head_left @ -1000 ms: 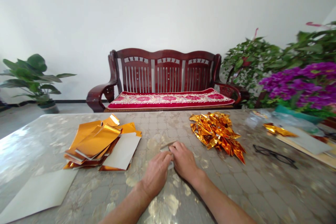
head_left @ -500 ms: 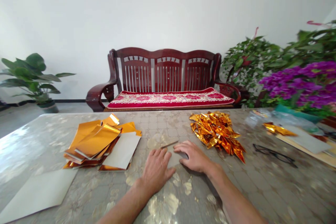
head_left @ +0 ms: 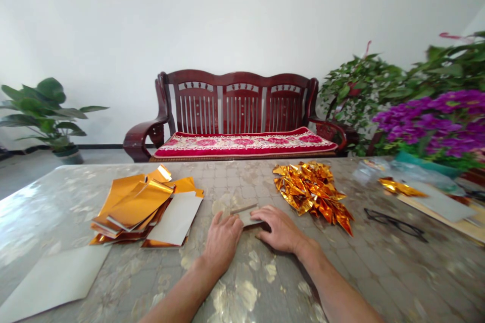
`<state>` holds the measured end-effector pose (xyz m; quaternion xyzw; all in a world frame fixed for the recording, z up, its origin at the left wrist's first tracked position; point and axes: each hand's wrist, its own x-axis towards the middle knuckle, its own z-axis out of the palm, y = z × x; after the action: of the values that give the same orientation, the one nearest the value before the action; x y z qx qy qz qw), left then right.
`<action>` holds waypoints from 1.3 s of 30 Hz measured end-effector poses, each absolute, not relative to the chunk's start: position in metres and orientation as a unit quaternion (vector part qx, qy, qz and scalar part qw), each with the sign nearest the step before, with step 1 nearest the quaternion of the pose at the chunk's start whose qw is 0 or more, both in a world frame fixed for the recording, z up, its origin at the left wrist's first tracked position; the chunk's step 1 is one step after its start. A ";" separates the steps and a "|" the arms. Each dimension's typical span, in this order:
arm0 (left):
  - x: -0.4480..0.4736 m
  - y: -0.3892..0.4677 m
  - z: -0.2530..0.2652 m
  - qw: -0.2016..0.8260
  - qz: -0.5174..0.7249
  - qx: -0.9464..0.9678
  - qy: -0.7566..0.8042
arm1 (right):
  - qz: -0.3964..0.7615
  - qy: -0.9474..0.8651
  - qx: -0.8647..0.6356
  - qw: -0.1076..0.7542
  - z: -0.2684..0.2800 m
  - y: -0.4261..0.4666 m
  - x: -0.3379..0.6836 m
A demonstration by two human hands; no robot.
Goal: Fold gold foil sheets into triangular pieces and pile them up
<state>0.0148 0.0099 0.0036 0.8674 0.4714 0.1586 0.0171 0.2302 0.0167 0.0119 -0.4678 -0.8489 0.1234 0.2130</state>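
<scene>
A small pale folded sheet of paper lies on the table between my two hands, with a narrow raised edge along its far side. My left hand grips its left end, fingers curled and thumb tucked in. At the right end, my right hand has its fingers bent over the paper, with the thumb on the near side. Parts of the sheet are hidden under the fingers. Left of my hands lies a pile of gold foil paper sheets, a pale-backed one on top. Folded gold foil pieces are heaped to the right.
A pale sheet lies at the table's near left. Black eyeglasses rest on the right, near a plastic bag, papers and purple flowers. Beyond the table stands a wooden bench.
The paper between my hands now shows as a narrower strip, its near edge turned up. My left thumb has drawn in, and the fingers of both hands have shifted slightly.
</scene>
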 end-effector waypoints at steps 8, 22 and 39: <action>0.011 0.015 0.003 0.034 0.196 0.848 0.491 | 0.190 -0.782 -0.528 0.272 0.006 0.028 0.233; 0.012 0.023 0.009 0.061 0.202 0.787 0.580 | 0.069 -0.743 -0.603 0.284 -0.002 0.041 0.215; 0.013 0.028 0.004 0.063 0.192 0.747 0.634 | -0.012 -0.765 -0.598 0.238 -0.007 0.044 0.210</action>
<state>0.0125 0.0278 0.0044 0.7467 0.6338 0.1917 0.0632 0.2102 0.0440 -0.0072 -0.5980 -0.7653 -0.0120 0.2377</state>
